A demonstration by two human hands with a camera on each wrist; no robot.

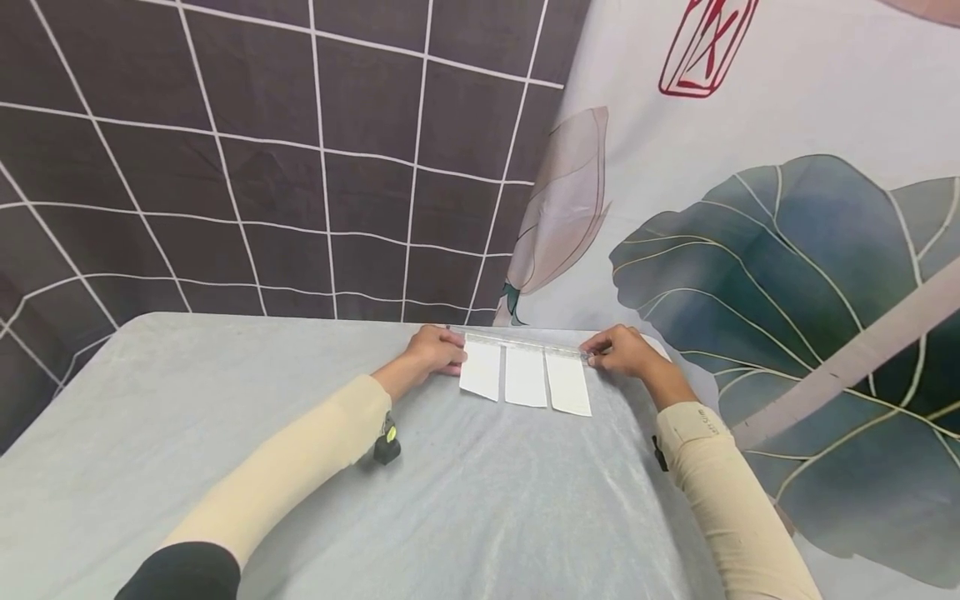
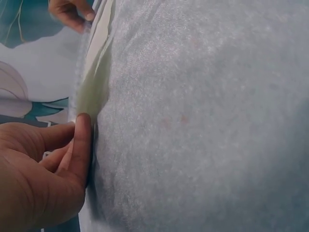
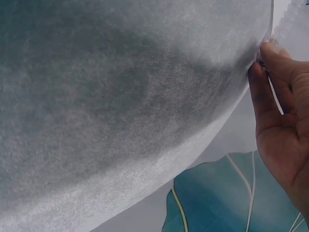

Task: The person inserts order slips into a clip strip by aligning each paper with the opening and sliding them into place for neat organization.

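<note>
A clear plastic strip point(image 1: 525, 342) stretches between both hands near the table's far edge. Three white paper pieces hang side by side from it: a left piece point(image 1: 480, 369), a middle piece point(image 1: 525, 377) and a right piece point(image 1: 568, 383). My left hand point(image 1: 433, 350) pinches the strip's left end between thumb and fingers, beside the left piece. At the opposite end, my right hand point(image 1: 624, 350) pinches the strip with thumb and fingertips. The right wrist view shows the strip point(image 3: 292, 19) with a bumpy edge. From the left wrist, the papers point(image 2: 99, 77) appear almost edge-on.
A pale grey cloth covers the table point(image 1: 300, 467). Behind it hangs a dark curtain with a white grid point(image 1: 262, 183), and to the right a white hanging with large leaf prints point(image 1: 787, 275). Dark wrist devices point(image 1: 387, 446) sit at the cream sleeves.
</note>
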